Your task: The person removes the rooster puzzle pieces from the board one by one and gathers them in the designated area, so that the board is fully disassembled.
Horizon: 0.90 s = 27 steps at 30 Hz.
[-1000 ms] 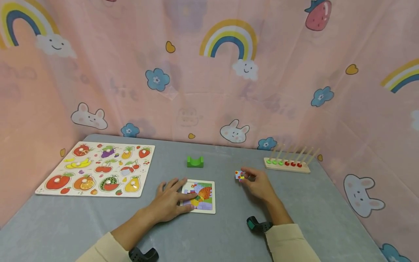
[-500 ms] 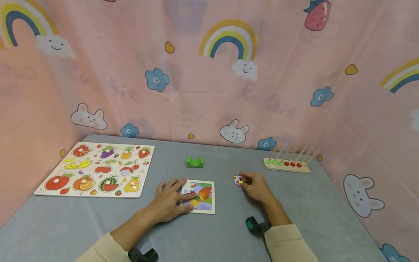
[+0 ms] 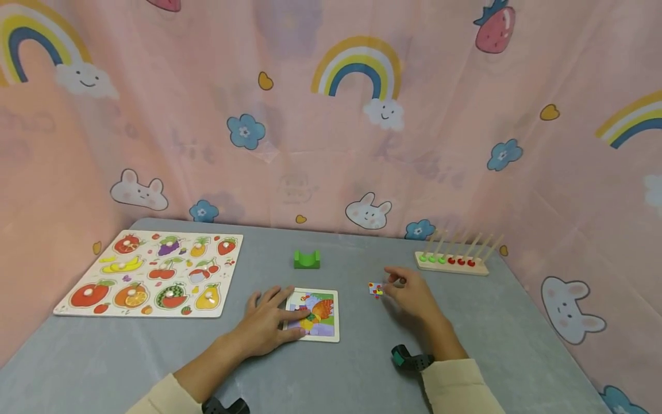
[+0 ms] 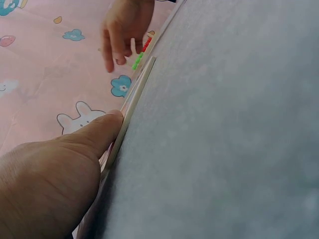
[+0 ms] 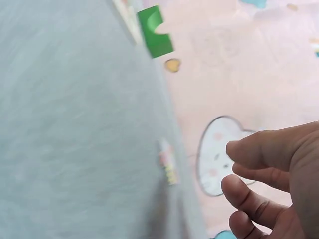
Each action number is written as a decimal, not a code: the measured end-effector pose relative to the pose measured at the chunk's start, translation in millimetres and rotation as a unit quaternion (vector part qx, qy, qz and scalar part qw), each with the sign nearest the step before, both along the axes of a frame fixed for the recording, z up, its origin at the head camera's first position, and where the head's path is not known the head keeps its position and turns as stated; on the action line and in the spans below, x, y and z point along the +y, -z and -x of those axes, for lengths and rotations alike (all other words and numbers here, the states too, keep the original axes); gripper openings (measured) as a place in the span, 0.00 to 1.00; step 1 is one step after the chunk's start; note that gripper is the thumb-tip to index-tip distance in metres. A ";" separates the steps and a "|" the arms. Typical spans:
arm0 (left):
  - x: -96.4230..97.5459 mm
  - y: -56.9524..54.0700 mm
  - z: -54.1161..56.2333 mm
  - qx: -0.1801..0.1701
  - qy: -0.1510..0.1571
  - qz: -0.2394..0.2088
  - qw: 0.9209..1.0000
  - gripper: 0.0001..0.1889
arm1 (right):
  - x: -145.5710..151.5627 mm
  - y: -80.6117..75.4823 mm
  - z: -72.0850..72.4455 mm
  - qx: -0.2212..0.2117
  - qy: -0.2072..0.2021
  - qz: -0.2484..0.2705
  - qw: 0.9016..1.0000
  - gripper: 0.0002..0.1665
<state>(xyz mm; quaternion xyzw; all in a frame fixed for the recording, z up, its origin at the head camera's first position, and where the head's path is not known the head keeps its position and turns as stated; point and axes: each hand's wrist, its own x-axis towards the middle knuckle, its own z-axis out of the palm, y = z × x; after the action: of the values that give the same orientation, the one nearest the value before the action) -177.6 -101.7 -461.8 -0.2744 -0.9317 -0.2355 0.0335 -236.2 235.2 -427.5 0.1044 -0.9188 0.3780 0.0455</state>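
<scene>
A small framed jigsaw puzzle [image 3: 324, 313] with a colourful hen picture lies flat on the table. My left hand [image 3: 264, 325] rests on its left side, fingers spread, with the index finger and thumb over the picture. The left wrist view shows the left thumb [image 4: 102, 130] pressing at the pale frame edge. To the right lies a loose jigsaw piece [image 3: 375, 289] with red, yellow and blue print. My right hand [image 3: 414, 293] hovers just beside it with loosely bent fingers. In the right wrist view, the fingers [image 5: 249, 149] are apart from the piece [image 5: 168, 162] and hold nothing.
A large fruit knob puzzle board [image 3: 150, 276] lies at the left. A green notched block [image 3: 307, 260] stands behind the small puzzle. At the back right is a wooden peg rack [image 3: 452, 266] with green and red beads. Pink printed cloth hangs behind the grey table [image 3: 310, 379].
My right hand has set the jigsaw piece down on the table, slightly nearer me, let go of it and lifted off to the right. The left hand has stayed on the puzzle.
</scene>
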 end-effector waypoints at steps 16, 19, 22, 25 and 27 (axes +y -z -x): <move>0.1 -1.2 -1.1 0.002 -0.002 -0.006 1.000 0.22 | -30.8 -62.8 -29.5 0.120 -0.029 0.044 0.991 0.25; 0.2 -1.0 -1.7 0.003 -0.001 -0.008 1.000 0.22 | -41.9 -68.8 -33.6 0.127 -0.035 0.064 0.989 0.26; 0.6 -0.3 -2.1 0.003 0.000 -0.008 1.000 0.22 | -52.0 -70.0 -35.8 0.138 -0.045 0.087 0.986 0.26; 0.7 0.7 -1.8 0.006 -0.002 -0.007 1.000 0.22 | -63.3 -69.0 -36.1 0.149 -0.057 0.102 0.982 0.26; 0.9 1.2 -1.6 0.006 -0.005 -0.006 1.000 0.22 | -71.5 -67.9 -36.6 0.153 -0.061 0.104 0.981 0.26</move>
<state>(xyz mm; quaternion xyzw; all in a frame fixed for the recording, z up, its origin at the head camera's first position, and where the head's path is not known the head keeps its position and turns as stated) -176.0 -100.8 -463.1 -0.2714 -0.9313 -0.2394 0.0422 -199.6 163.7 -359.6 0.2119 -0.8483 0.4535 0.1728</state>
